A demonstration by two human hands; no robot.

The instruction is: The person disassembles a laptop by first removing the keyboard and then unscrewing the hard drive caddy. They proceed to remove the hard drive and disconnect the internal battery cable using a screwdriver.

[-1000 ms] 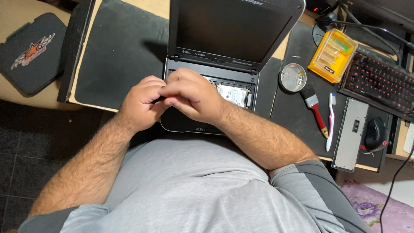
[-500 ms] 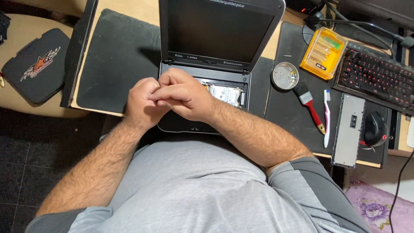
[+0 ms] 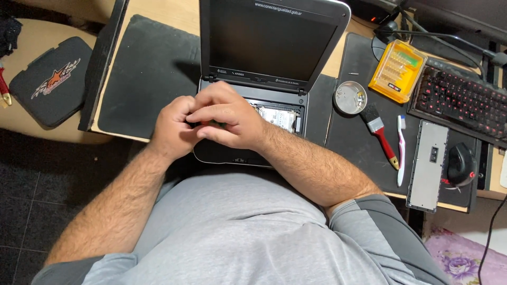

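One small laptop [image 3: 264, 95] sits open at the near edge of the desk [image 3: 158, 13], its dark screen upright and its base opened, so that one silvery drive [image 3: 277, 117] shows in the bay. Both hands meet over the left part of that base. The left hand [image 3: 174, 129] is curled, fingers bent in toward the right hand [image 3: 227, 119], which lies partly over it with its fingers folded down. The two touch each other, and whatever is pinched between them is hidden, so I cannot tell whether either grip is clenched on something or merely closed.

Two black mats lie on the desk: one large mat [image 3: 148, 74] left of the laptop and one [image 3: 369, 142] to its right. On the right mat there are one round metal dish [image 3: 350, 97], one red-handled brush [image 3: 381, 134], one white toothbrush [image 3: 401, 150], one yellow screwdriver-bit case [image 3: 397, 71] and one grey rectangular panel [image 3: 428, 166]. Further right stand one keyboard [image 3: 462, 105] with red backlit keys and one black mouse [image 3: 462, 163]. One black zip case [image 3: 50, 82] lies off to the far left on a separate pale surface.
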